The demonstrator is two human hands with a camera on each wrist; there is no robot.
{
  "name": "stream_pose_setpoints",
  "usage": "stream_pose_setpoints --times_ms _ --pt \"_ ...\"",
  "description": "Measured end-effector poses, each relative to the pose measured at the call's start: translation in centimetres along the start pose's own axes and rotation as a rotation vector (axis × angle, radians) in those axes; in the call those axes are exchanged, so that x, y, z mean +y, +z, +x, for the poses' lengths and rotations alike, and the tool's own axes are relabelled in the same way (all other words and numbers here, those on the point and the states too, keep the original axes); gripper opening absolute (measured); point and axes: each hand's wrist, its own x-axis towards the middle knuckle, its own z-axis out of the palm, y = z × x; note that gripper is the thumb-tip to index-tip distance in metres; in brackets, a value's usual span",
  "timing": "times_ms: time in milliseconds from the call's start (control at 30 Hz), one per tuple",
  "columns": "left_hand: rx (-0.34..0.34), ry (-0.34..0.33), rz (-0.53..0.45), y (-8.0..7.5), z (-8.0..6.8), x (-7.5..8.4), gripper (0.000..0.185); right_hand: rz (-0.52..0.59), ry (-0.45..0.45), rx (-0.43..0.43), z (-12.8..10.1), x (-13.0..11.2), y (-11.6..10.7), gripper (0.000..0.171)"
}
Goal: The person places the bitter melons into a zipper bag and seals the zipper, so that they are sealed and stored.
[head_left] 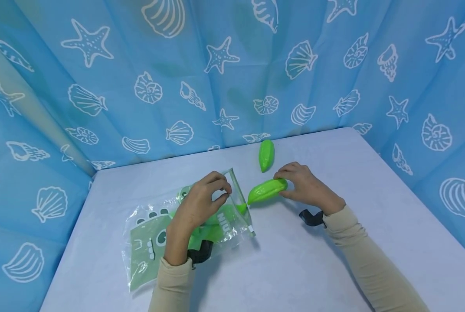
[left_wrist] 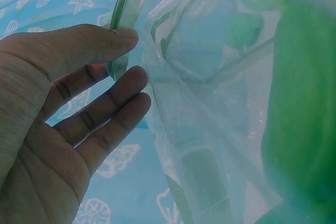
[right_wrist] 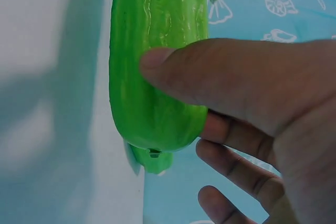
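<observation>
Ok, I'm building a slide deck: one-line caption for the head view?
Left hand pinches open a clear bag while right hand holds a green toy pod at its mouth.

Second green pod (head_left: 266, 155) and curtain (head_left: 232, 78) crowd the table's (head_left: 373, 208) back.

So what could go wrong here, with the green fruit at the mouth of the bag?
1. The left hand pinches only one edge of the bag. The mouth may sag, and the fruit could catch on the rim.
2. The right hand holds the fruit only at its far end, so its tip may swing or slip.
3. The second fruit lies loose near the table's far edge and could be knocked.
</observation>
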Motion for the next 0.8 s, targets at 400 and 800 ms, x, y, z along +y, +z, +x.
stream_pose_setpoints --times_ms 400,800 --pt "0.002 -0.004 0.015 -0.1 -0.1 -0.2 0.015 0.022 0.000 -0.031 -0.1 -0.9 1.0 0.037" --pt "-0.004 0.016 0.010 0.2 0.2 0.0 0.015 0.074 -0.066 0.019 0.0 -1.9 1.8 0.036"
